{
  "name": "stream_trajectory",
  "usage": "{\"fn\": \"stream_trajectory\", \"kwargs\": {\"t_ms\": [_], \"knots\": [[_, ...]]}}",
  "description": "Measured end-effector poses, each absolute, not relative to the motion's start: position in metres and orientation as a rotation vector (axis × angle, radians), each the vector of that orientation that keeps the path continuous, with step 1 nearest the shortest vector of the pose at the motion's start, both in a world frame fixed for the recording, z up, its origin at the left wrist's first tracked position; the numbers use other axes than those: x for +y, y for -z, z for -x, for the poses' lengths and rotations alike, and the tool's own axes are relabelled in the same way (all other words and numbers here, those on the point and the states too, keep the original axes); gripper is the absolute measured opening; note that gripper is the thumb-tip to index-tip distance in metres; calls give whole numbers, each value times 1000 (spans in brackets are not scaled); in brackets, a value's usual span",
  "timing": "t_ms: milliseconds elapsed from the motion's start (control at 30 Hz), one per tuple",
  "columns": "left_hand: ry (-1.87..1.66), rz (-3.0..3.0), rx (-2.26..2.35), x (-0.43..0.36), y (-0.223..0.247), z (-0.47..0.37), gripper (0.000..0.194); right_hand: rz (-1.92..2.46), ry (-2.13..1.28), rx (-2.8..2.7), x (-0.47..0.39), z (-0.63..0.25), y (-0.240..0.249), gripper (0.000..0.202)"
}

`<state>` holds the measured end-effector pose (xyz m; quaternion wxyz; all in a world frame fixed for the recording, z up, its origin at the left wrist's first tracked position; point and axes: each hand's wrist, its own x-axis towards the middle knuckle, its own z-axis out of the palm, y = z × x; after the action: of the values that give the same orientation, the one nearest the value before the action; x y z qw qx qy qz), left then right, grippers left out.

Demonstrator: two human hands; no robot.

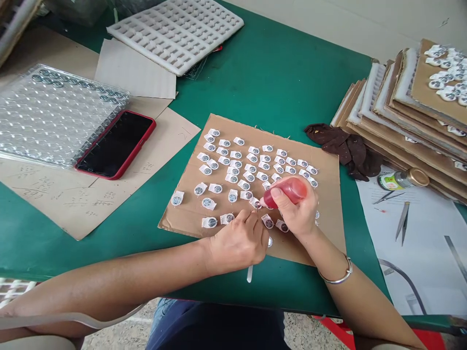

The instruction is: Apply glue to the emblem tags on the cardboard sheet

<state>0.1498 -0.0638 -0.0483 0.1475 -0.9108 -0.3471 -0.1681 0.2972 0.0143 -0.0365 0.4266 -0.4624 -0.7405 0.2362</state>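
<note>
My right hand (301, 209) grips a soft squeeze bottle (284, 192) of red liquid, tilted so its nozzle points down and left. The nozzle tip is at one of the small white pieces with round metal discs (256, 203). Just left of it, my left hand (242, 240) is closed, palm down, over the front of the cardboard sheet (189, 194). From beneath that hand sticks out the end of a thin white stick (250, 273); the fingers hide the rest. Several more such disc pieces lie in loose rows on the cardboard.
A red-cased phone (116, 145) and a clear plastic tray (54, 116) lie at left. Behind is a white foam tray (178, 31). At right are stacked cardboard and foam layers (386, 107), a dark cloth (346, 148), a small glass jar (401, 180) and tweezers (402, 223) on paper.
</note>
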Motion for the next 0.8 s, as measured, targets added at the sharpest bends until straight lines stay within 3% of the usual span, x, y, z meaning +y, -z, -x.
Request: {"fn": "stream_trajectory", "kwargs": {"t_ms": [800], "knots": [[488, 2619, -1000, -63, 50, -150, 16, 1139, -603, -1809, 14, -296, 38, 15]]}}
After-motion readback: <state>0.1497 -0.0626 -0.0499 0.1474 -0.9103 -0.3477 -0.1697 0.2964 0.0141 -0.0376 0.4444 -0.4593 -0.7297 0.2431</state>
